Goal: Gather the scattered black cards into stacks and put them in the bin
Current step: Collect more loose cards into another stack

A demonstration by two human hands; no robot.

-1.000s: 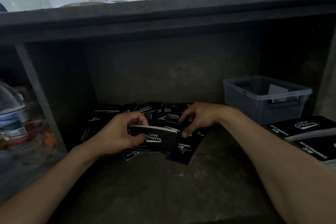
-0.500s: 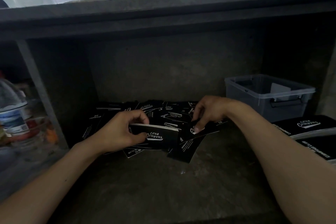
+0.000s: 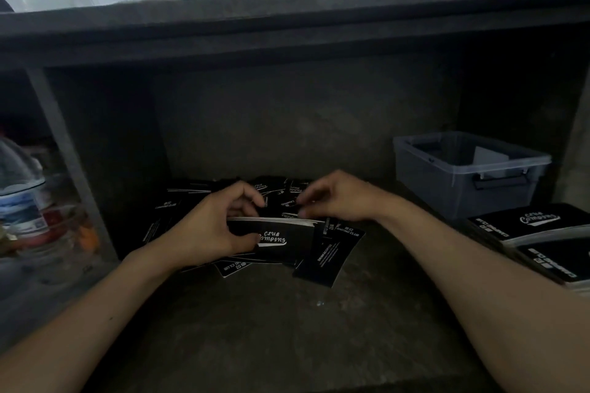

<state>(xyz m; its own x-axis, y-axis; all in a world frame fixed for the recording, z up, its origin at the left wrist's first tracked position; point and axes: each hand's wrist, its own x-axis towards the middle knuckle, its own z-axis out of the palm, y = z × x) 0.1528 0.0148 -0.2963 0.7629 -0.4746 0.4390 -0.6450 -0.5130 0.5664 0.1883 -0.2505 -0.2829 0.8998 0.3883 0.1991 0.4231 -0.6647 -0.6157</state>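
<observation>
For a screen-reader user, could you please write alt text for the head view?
A left hand grips a stack of black cards on edge on a dark shelf; the right hand curls its fingers at the top edge. Behind and beside it lie loose cards; a grey bin stands at the right, more stacks nearer.

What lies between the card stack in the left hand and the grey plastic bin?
In the head view, the right hand reaches across that stretch, over loose black cards beside the card stack; towards the grey bin the shelf floor is bare.

Forearms (image 3: 95, 313) bare; left hand (image 3: 210, 230), right hand (image 3: 341, 198) bare.
</observation>
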